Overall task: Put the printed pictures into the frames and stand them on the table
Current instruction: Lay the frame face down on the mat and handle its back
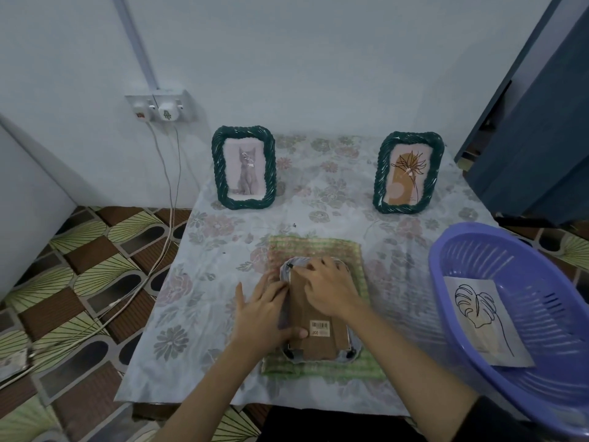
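A third frame lies face down on a green checked cloth, its brown backing board with a barcode sticker facing up. My left hand rests on the frame's left edge, fingers straight, thumb on the backing. My right hand lies over the upper part of the backing, fingertips at the small black clip near the top left corner. Two dark green frames stand upright at the back: one with a cat picture, one with a flower picture. A printed leaf picture lies in the purple basket.
The table wears a floral cloth and stands against a pale wall. The basket overhangs the table's right front corner. Wall sockets with cables hang at the left. A dark blue door is at the right.
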`<state>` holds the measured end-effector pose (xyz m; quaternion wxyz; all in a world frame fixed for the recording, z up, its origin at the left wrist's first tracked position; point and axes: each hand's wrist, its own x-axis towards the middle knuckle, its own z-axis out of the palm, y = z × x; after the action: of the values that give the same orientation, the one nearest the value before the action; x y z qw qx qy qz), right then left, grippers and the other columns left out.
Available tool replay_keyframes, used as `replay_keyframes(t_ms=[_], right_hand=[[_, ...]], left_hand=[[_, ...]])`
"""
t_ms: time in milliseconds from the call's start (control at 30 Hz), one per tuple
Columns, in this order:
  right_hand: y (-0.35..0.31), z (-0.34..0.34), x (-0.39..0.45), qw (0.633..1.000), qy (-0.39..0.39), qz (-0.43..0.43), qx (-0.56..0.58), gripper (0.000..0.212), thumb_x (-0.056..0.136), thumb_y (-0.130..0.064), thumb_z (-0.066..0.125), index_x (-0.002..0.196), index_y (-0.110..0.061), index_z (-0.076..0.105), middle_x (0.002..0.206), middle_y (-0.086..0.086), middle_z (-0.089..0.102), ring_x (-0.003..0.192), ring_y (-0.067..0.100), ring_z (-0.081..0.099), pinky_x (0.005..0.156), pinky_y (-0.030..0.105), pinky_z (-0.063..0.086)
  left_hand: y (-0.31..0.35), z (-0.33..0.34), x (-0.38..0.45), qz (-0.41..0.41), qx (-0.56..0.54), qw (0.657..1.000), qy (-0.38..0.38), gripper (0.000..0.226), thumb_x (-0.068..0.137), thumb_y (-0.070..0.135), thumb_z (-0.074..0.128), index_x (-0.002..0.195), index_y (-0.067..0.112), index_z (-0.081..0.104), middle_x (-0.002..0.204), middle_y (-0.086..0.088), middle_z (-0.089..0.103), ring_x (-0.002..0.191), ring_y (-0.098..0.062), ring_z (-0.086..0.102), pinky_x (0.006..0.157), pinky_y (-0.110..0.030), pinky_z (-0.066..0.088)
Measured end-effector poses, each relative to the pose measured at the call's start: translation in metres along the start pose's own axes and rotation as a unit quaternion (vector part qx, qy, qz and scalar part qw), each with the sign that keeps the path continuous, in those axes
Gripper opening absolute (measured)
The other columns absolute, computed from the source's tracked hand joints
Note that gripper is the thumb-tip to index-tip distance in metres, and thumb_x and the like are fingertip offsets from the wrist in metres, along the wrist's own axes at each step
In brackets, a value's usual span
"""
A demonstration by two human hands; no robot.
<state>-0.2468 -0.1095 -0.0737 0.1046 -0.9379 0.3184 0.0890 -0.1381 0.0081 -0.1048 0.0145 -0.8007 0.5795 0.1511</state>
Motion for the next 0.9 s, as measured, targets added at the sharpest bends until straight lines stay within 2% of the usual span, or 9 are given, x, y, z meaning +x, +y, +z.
replay_keyframes(t_ms=[100,233,333,433,533,667,767,833,900], right_hand=[[-0.004,0.003,0.001,1.0,-0.003,0.003,-0.025,0.048,0.098,-0.024,0.032,0.145,-0.023,0.028,0.151,0.005,0.026,0.139,0.029,0.018,0.109,0.051,0.024],[-0.012,0.003,0.001,0.996,0.015,0.012,-0.083,0.047,0.099,-0.028,0.028,0.144,-0.015,0.029,0.151,0.01,0.027,0.139,0.032,0.02,0.108,0.054,0.021],[-0.018,0.005,0.008,0.996,0.009,0.034,-0.087,0.05,0.1,-0.031,0.025,0.146,-0.011,0.024,0.152,0.01,0.023,0.14,0.032,0.018,0.108,0.055,0.02],[-0.016,0.005,0.013,0.998,0.0,0.039,-0.051,0.051,0.1,-0.033,0.024,0.147,-0.013,0.022,0.153,0.008,0.02,0.141,0.029,0.015,0.11,0.055,0.017],[-0.009,0.009,0.006,0.998,0.034,0.052,0.021,0.047,0.097,-0.03,0.034,0.141,-0.014,0.033,0.148,0.007,0.027,0.138,0.026,0.021,0.11,0.05,0.021],[0.006,0.026,-0.024,0.972,0.14,0.163,0.099,0.034,0.093,-0.028,0.042,0.121,-0.011,0.051,0.131,0.006,0.042,0.127,0.025,0.032,0.102,0.039,0.03],[0.011,0.04,-0.046,0.949,0.149,0.237,0.149,0.03,0.093,-0.03,0.043,0.109,-0.009,0.056,0.118,0.009,0.049,0.119,0.027,0.037,0.095,0.037,0.038],[0.007,0.045,-0.053,0.94,0.138,0.263,0.168,0.028,0.093,-0.033,0.046,0.104,-0.009,0.057,0.114,0.009,0.05,0.119,0.028,0.038,0.097,0.037,0.037],[0.004,0.045,-0.056,0.934,0.126,0.283,0.178,0.029,0.093,-0.033,0.047,0.106,-0.009,0.057,0.118,0.008,0.05,0.124,0.028,0.035,0.103,0.037,0.034]], left_hand=[[0.001,-0.001,0.0,-0.004,0.008,1.0,-0.005,0.135,0.035,0.093,-0.011,0.15,0.027,0.014,0.157,0.014,0.009,0.147,-0.015,-0.007,0.109,-0.062,-0.011],[0.001,-0.003,0.0,0.001,0.026,1.0,-0.016,0.14,0.031,0.093,-0.019,0.15,0.029,0.015,0.157,0.014,0.009,0.146,-0.015,-0.007,0.108,-0.064,-0.01],[0.002,-0.005,-0.002,-0.005,0.036,0.999,-0.033,0.117,0.054,0.094,0.007,0.15,0.029,0.014,0.157,0.014,0.008,0.146,-0.015,-0.008,0.108,-0.065,-0.007],[0.005,-0.01,-0.005,-0.008,0.033,0.999,-0.038,0.098,0.073,0.082,0.034,0.151,0.027,0.013,0.157,0.013,0.007,0.146,-0.016,-0.009,0.108,-0.065,-0.008],[0.006,-0.011,-0.005,-0.01,0.031,0.999,-0.032,0.094,0.076,0.079,0.037,0.151,0.027,0.015,0.157,0.013,0.008,0.147,-0.018,-0.008,0.107,-0.066,-0.01],[0.009,-0.011,-0.008,-0.014,0.034,0.999,-0.022,0.09,0.078,0.077,0.039,0.15,0.027,0.018,0.157,0.013,0.008,0.147,-0.02,-0.007,0.108,-0.066,-0.006],[0.011,-0.008,-0.009,-0.037,-0.037,0.998,-0.039,0.089,0.078,0.073,0.046,0.15,0.029,0.018,0.158,0.011,0.0,0.146,-0.022,-0.012,0.109,-0.066,-0.004],[0.015,-0.007,-0.01,-0.062,-0.121,0.989,-0.058,0.088,0.079,0.066,0.056,0.15,0.032,0.017,0.158,0.009,-0.01,0.144,-0.024,-0.018,0.109,-0.067,-0.007],[0.023,-0.01,-0.012,-0.085,-0.187,0.977,-0.053,0.084,0.081,0.057,0.061,0.149,0.031,0.02,0.157,0.007,-0.014,0.143,-0.024,-0.022,0.108,-0.065,-0.009]])
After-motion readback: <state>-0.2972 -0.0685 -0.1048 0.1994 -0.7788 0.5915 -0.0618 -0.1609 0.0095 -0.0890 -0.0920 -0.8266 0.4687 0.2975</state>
